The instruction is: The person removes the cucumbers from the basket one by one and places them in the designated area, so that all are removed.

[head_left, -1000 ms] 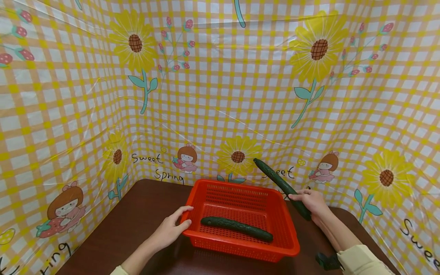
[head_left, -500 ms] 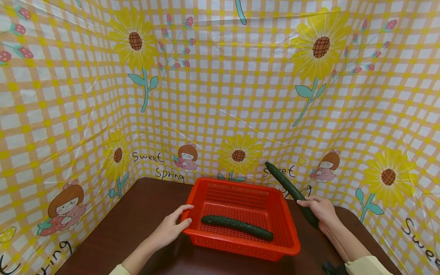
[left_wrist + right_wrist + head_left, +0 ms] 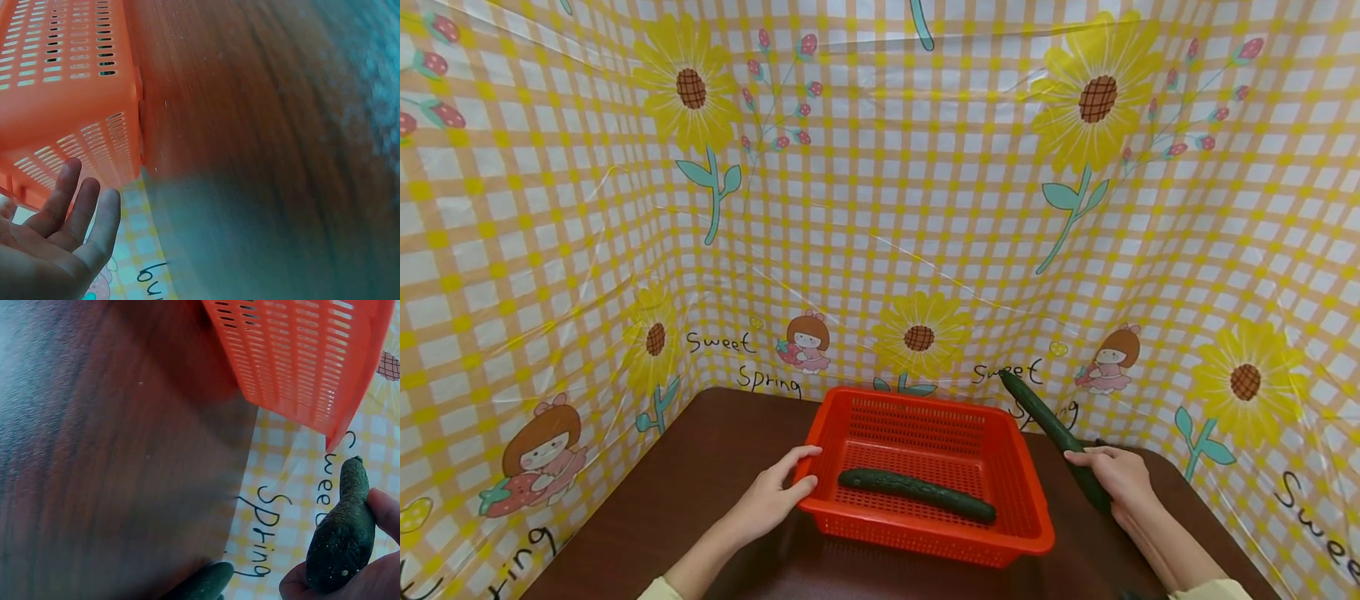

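Note:
My right hand (image 3: pixel 1122 479) grips a dark green cucumber (image 3: pixel 1037 408) near its lower end. The cucumber is tilted above the table, right of the basket, its far tip toward the back left. In the right wrist view the held cucumber (image 3: pixel 340 540) points away from the palm, the thumb along its side. My left hand (image 3: pixel 772 492) holds the left rim of a red perforated basket (image 3: pixel 820 433), thumb and index finger on the rim. Several fingers (image 3: pixel 100 231) lie outside the wall in the left wrist view. Another cucumber (image 3: pixel 917 493) lies inside the basket.
The basket stands on a dark brown table (image 3: pixel 700 467). A rounded green end, like another cucumber (image 3: pixel 203 582), shows low in the right wrist view; my hand mostly hides it in the head view. A checked, flower-printed cloth (image 3: pixel 887 208) hangs behind and at both sides.
My right hand has moved right and slightly toward me with the cucumber, away from the basket. The left hand, the basket and the cucumber inside it stay put.

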The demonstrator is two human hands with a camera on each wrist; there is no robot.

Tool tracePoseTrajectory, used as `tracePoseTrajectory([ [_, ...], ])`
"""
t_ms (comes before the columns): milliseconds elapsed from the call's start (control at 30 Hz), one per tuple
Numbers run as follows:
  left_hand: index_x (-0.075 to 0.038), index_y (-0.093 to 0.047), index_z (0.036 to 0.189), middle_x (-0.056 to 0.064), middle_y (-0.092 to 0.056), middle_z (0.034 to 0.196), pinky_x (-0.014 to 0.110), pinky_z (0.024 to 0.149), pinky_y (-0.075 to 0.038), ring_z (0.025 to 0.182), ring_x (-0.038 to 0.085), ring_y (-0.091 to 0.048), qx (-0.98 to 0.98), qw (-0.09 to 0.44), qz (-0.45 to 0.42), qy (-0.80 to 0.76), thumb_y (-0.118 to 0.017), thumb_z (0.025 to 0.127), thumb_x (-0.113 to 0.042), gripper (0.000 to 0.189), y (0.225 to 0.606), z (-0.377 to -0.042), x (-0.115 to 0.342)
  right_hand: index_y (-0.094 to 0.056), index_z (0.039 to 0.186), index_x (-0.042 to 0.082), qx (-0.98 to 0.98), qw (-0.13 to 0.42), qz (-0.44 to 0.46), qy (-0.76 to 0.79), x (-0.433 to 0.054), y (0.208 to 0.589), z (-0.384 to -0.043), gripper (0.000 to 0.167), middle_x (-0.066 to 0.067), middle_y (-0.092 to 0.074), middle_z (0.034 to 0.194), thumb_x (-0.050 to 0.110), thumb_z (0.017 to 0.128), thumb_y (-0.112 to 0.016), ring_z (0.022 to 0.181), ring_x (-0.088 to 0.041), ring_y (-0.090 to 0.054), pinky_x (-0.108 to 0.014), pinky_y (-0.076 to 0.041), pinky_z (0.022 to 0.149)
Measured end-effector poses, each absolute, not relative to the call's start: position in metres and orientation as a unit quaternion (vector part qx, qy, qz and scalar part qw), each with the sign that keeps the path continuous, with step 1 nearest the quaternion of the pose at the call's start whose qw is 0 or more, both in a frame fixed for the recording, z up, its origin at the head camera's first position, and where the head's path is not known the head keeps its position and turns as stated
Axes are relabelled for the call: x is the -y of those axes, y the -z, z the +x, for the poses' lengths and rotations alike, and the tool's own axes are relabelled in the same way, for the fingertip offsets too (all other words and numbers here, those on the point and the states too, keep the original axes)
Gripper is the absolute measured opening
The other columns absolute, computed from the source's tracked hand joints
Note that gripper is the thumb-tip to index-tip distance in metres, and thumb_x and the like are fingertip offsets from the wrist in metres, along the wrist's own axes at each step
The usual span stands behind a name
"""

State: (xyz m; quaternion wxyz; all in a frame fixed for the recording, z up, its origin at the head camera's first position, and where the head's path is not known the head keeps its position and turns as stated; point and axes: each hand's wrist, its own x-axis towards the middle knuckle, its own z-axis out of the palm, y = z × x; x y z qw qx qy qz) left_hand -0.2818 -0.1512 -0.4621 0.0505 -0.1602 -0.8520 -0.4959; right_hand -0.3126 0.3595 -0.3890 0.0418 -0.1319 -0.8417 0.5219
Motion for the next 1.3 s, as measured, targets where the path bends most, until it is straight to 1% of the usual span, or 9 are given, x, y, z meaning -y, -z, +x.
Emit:
tracePoseTrajectory([
  [100, -0.031, -0.055, 0.139, 0.007, -0.06, 0.128, 0.041, 0.084, -0.041, 0.106, 0.023, -0.052, 0.854, 0.053, -0.158, 0.492, -0.063, 0.099, -0.031, 0.041, 0.463, -0.282, 0.151, -0.078, 0.106, 0.003, 0.835, 0.035, -0.134, -0.533, -0.363, 0.392, -0.31, 0.036, 0.004, -0.067, 0.081, 0.033, 0.086, -0.078, 0.069, -0.021, -0.067, -0.039, -0.057, 0.067],
  [333, -0.032, -0.055, 0.139, 0.007, -0.06, 0.132, 0.046, 0.091, -0.043, 0.112, 0.024, -0.053, 0.858, 0.057, -0.157, 0.485, -0.063, 0.099, -0.031, 0.04, 0.464, -0.282, 0.151, -0.08, 0.09, 0.007, 0.835, 0.032, -0.15, -0.528, -0.37, 0.4, -0.306, 0.024, -0.001, -0.067, 0.079, 0.03, 0.086, -0.077, 0.066, -0.022, -0.067, -0.042, -0.057, 0.067],
  [433, -0.031, -0.055, 0.139, 0.008, -0.06, 0.133, 0.046, 0.091, -0.043, 0.113, 0.025, -0.053, 0.857, 0.056, -0.158, 0.487, -0.063, 0.099, -0.03, 0.041, 0.463, -0.282, 0.152, -0.08, 0.085, 0.008, 0.838, 0.026, -0.156, -0.523, -0.372, 0.403, -0.306, 0.023, -0.013, -0.068, 0.093, 0.031, 0.085, -0.078, 0.07, -0.023, -0.066, -0.042, -0.057, 0.068],
  [533, -0.03, -0.055, 0.139, 0.008, -0.06, 0.133, 0.046, 0.091, -0.043, 0.113, 0.025, -0.053, 0.856, 0.056, -0.16, 0.488, -0.063, 0.099, -0.029, 0.041, 0.463, -0.281, 0.152, -0.08, 0.081, 0.009, 0.838, 0.023, -0.165, -0.52, -0.374, 0.406, -0.305, 0.023, -0.018, -0.066, 0.1, 0.032, 0.085, -0.078, 0.072, -0.022, -0.065, -0.042, -0.057, 0.069],
  [733, -0.03, -0.055, 0.139, 0.008, -0.061, 0.132, 0.045, 0.09, -0.043, 0.113, 0.025, -0.053, 0.855, 0.056, -0.159, 0.491, -0.063, 0.099, -0.028, 0.041, 0.462, -0.281, 0.151, -0.078, 0.073, 0.008, 0.836, 0.025, -0.174, -0.52, -0.378, 0.412, -0.302, 0.025, -0.004, -0.066, 0.08, 0.031, 0.083, -0.078, 0.068, -0.023, -0.065, -0.041, -0.057, 0.067],
  [900, -0.03, -0.055, 0.139, 0.007, -0.06, 0.132, 0.046, 0.091, -0.043, 0.113, 0.025, -0.052, 0.856, 0.056, -0.16, 0.489, -0.063, 0.099, -0.029, 0.041, 0.462, -0.28, 0.151, -0.076, 0.069, 0.008, 0.841, 0.04, -0.192, -0.504, -0.38, 0.416, -0.302, 0.027, -0.006, -0.064, 0.081, 0.032, 0.081, -0.079, 0.066, -0.021, -0.062, -0.039, -0.055, 0.063],
  [1067, -0.03, -0.054, 0.139, 0.007, -0.06, 0.132, 0.046, 0.091, -0.043, 0.112, 0.025, -0.052, 0.856, 0.055, -0.16, 0.489, -0.063, 0.1, -0.029, 0.041, 0.462, -0.281, 0.152, -0.076, 0.07, 0.005, 0.848, 0.047, -0.199, -0.488, -0.382, 0.419, -0.303, 0.028, -0.019, -0.064, 0.096, 0.031, 0.079, -0.08, 0.069, -0.022, -0.061, -0.038, -0.055, 0.062],
  [1167, -0.029, -0.054, 0.14, 0.008, -0.06, 0.132, 0.046, 0.092, -0.043, 0.113, 0.025, -0.053, 0.855, 0.056, -0.163, 0.49, -0.063, 0.1, -0.028, 0.041, 0.463, -0.281, 0.152, -0.076, 0.078, 0.0, 0.856, 0.042, -0.203, -0.474, -0.383, 0.42, -0.303, 0.032, -0.031, -0.059, 0.11, 0.032, 0.078, -0.08, 0.079, -0.03, -0.061, -0.04, -0.055, 0.064],
  [1300, -0.029, -0.054, 0.14, 0.008, -0.059, 0.135, 0.048, 0.095, -0.042, 0.116, 0.025, -0.053, 0.853, 0.056, -0.169, 0.49, -0.063, 0.1, -0.029, 0.041, 0.463, -0.281, 0.152, -0.076, 0.089, -0.005, 0.862, 0.031, -0.214, -0.457, -0.384, 0.422, -0.303, 0.04, -0.039, -0.048, 0.126, 0.033, 0.077, -0.081, 0.093, -0.04, -0.059, -0.041, -0.055, 0.067],
])
